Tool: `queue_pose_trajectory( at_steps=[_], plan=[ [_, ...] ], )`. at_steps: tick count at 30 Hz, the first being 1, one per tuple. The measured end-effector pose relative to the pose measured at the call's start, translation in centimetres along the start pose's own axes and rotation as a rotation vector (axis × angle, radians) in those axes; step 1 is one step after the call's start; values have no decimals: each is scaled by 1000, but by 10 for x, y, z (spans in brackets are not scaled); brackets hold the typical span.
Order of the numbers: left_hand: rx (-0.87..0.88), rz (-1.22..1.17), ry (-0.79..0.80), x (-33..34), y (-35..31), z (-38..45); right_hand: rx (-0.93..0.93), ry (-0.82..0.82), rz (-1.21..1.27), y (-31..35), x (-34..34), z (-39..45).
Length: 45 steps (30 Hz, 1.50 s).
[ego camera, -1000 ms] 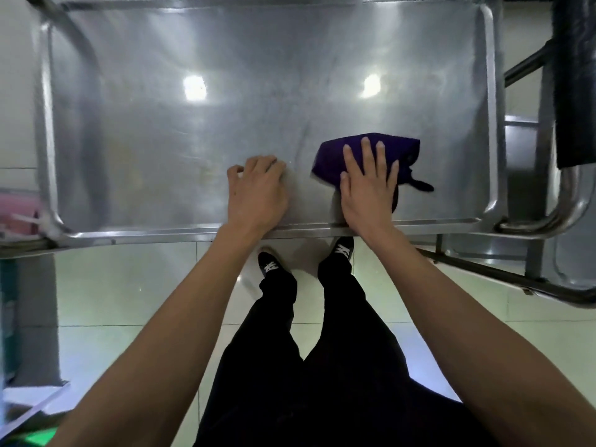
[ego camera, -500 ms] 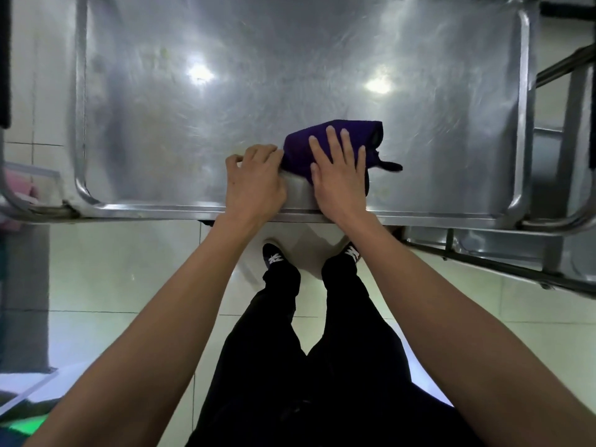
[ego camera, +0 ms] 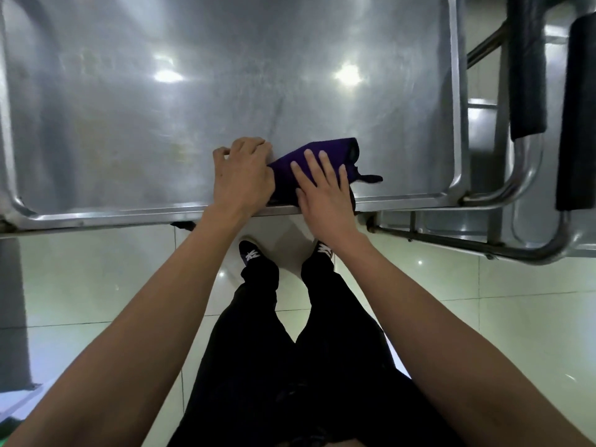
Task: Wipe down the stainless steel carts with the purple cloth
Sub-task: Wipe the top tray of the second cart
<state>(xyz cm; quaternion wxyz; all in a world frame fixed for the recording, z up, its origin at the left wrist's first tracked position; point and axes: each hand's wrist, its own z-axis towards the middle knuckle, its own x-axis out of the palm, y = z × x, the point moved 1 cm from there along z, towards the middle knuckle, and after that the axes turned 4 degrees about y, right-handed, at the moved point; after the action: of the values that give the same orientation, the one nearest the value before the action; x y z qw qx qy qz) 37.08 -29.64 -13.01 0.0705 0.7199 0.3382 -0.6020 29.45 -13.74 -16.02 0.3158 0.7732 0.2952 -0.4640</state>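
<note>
Pressing the purple cloth [ego camera: 317,162] flat under spread fingers at the near rim of the cart [ego camera: 457,101], the right hand [ego camera: 324,191] could drag it off that rim, since the left hand [ego camera: 242,175], fingers curled, only rests beside the cloth.

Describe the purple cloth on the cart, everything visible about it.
The purple cloth is dark violet, soft fabric, bunched into a folded wad rather than spread flat. A thin dark tail pokes out to its right. It lies on the steel cart top near the front rim. The right hand presses flat on it with straight fingers; the left hand rests against its left edge, fingers curled. Its underside is hidden.
</note>
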Motion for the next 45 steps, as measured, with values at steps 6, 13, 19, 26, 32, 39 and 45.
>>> queue_pose_trajectory(
  at_steps=[6,13,19,26,32,39,45],
  plan=[
    [87,45,70,18,-68,7,140,-27,14,-96,-13,-26],
    [107,103,171,46,-133,12,291,-46,58,-187,-25,-47],
    [59,101,141,54,-148,8,311,-81,75,-219,-24,-49],
    [55,113,133,52,-146,11,298,-138,87,-208,-21,-50],
    [106,122,196,45,-138,6,206,-58,39,-167,-15,-41],
    [33,57,150,20,-88,-13,96,-30,-6,-104,-9,-15],
    [-41,-41,138,0,-10,-37,191,-39,23,-39,-7,11]
  ],
)
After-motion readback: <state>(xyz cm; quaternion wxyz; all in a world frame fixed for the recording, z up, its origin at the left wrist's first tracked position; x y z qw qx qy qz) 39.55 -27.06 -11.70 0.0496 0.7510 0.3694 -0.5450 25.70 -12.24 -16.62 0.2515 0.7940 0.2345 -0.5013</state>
